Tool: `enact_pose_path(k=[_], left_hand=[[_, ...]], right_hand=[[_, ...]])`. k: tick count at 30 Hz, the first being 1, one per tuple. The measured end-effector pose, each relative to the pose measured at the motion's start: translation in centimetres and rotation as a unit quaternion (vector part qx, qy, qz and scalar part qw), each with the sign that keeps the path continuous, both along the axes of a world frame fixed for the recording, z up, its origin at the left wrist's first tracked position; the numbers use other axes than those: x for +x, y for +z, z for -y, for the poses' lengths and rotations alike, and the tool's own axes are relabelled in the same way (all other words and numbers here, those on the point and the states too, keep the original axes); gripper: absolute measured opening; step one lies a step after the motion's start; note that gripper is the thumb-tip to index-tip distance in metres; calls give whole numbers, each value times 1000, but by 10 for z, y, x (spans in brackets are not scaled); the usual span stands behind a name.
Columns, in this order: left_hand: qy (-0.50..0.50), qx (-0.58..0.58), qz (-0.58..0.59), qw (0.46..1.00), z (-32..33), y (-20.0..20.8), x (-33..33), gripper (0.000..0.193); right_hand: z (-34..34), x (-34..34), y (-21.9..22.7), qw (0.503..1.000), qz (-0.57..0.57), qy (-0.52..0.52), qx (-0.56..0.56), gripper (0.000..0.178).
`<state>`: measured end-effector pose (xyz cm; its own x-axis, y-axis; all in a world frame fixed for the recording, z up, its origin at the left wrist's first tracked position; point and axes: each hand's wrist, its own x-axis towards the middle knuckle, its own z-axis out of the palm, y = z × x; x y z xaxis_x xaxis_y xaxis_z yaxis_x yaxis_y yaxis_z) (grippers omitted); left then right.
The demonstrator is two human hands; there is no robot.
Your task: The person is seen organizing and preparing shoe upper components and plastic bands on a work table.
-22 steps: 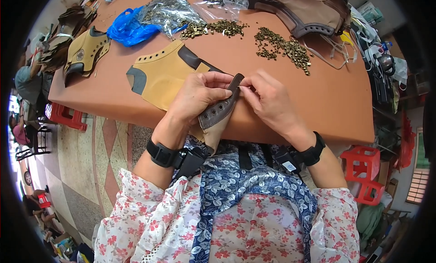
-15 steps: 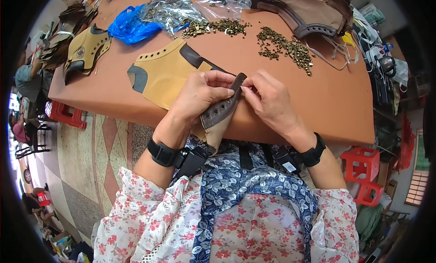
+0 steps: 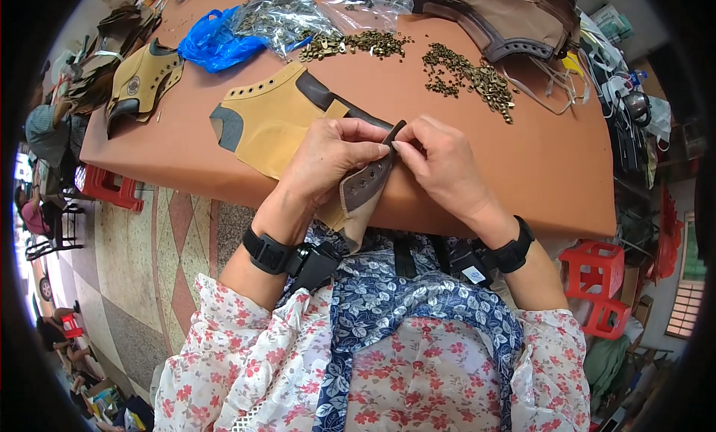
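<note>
A tan and dark brown leather shoe upper (image 3: 265, 130) lies partly on the table, its near end folded up over the front edge. My left hand (image 3: 321, 160) is closed on this upper, thumb and fingers pinching its dark eyelet strip (image 3: 364, 181), where a row of round holes shows. At the strip's upper edge, my right hand (image 3: 447, 167) is closed in a pinch, thumb against forefinger. Whatever its fingertips hold is too small or hidden to make out. The pale lining of the folded end hangs below my left hand.
Small brass-coloured metal fittings lie in piles (image 3: 470, 78) on the brown table (image 3: 537, 156). Behind are a blue plastic bag (image 3: 216, 43) and a clear bag (image 3: 283, 18) of fittings. More uppers sit at left (image 3: 142, 78) and far right (image 3: 507, 29). A red stool (image 3: 593, 272) stands at right.
The folded end of the upper has turned slightly and shifted right, so its strip tilts more steeply. Both hands keep nearly the same place, still pinching.
</note>
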<state>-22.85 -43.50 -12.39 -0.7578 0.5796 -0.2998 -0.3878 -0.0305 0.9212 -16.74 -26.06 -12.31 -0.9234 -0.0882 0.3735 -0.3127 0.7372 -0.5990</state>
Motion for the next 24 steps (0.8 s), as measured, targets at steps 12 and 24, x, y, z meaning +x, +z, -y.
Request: enact_pose_path(k=[12,24], left_hand=[[-28,53,13,998,3,-12,-1,19],[3,-198,-432,880,-19,-14,26,18]], right_hand=[[-14,-11,3,930,247,-6,-273,8],[-40,-6,-2,969,201,30,-138,18]])
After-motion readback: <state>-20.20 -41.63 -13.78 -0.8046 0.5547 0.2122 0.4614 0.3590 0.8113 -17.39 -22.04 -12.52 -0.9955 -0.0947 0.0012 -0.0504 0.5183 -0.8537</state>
